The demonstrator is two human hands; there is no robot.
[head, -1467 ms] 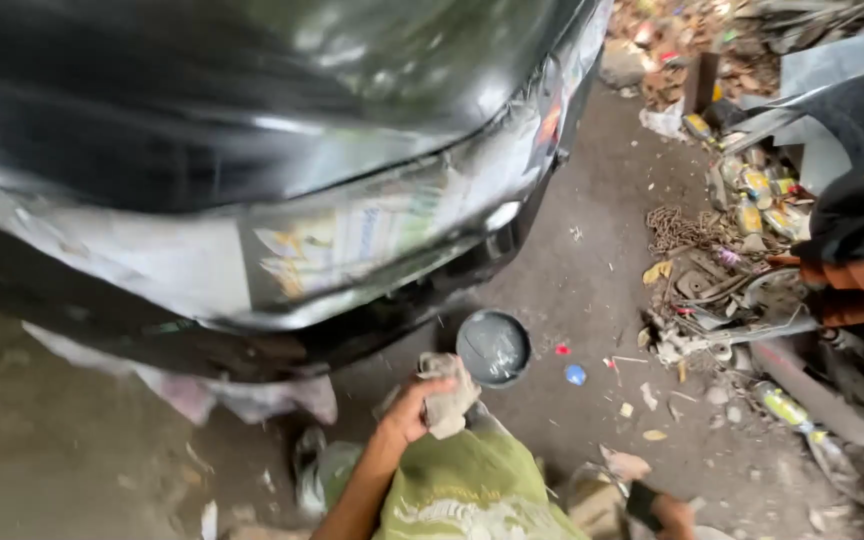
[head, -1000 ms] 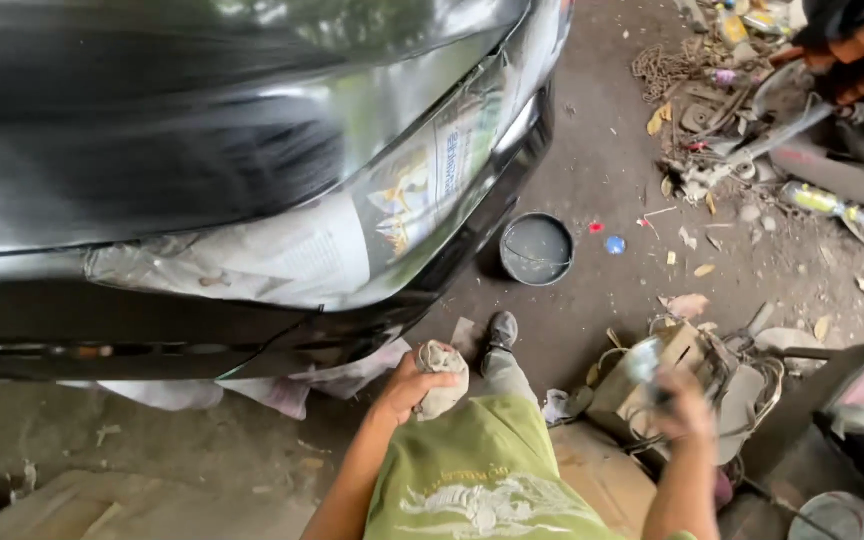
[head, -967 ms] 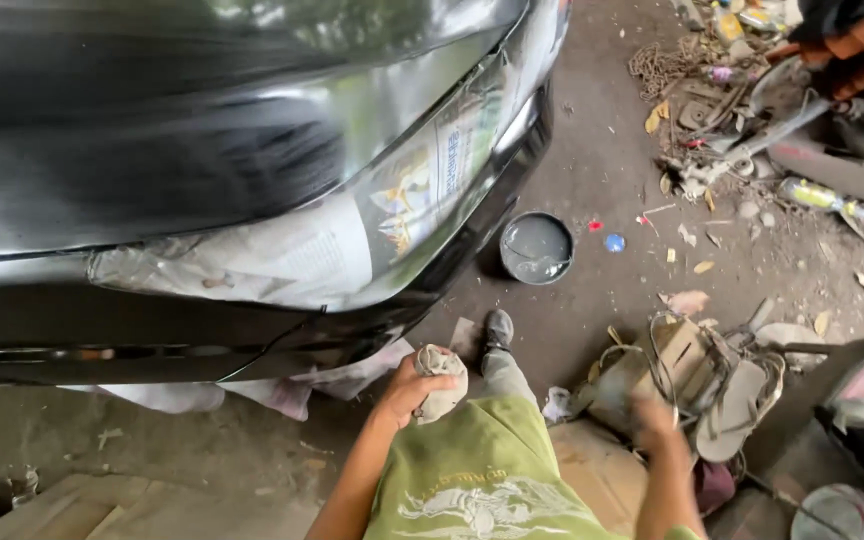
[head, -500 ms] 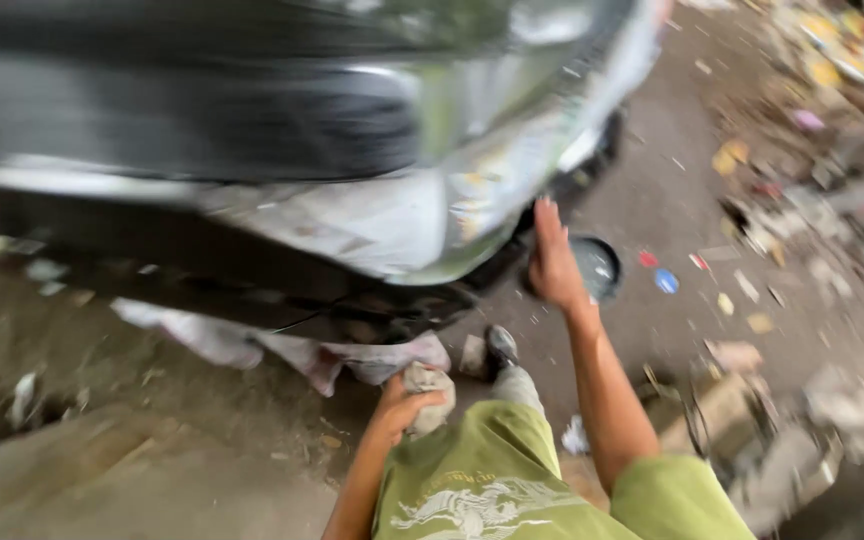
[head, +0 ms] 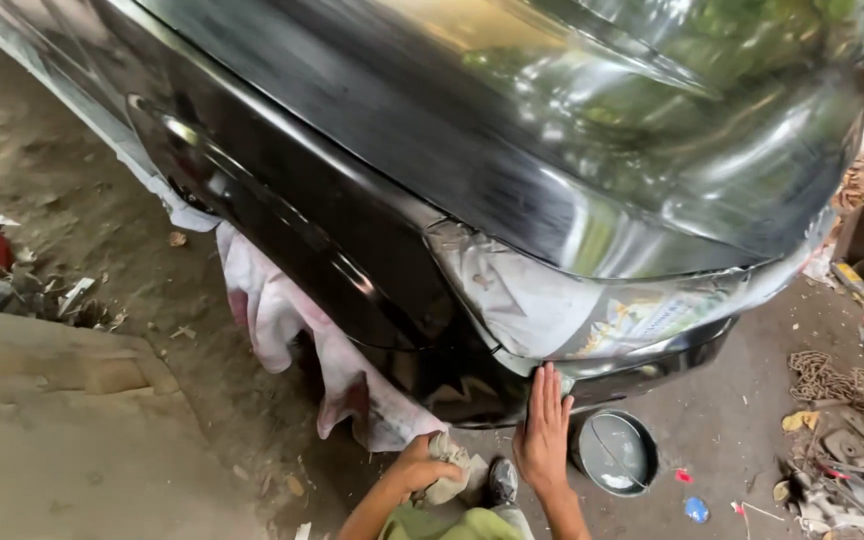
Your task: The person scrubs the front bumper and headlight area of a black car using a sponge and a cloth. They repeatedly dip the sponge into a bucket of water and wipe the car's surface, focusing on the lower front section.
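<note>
Black car bumper (head: 422,330) takes the right hand (head: 544,435) flat, fingers pressed together, pointing up at its lower edge. Left hand (head: 420,467) clenches a crumpled rag (head: 449,470) just beside, above the floor.

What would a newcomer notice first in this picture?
A glossy black car body fills the top, its headlight masked with paper. Below, the right hand lies flat on the bumper, while the left hand clutches a crumpled rag. A round tin sits on the ground beside them.
</note>
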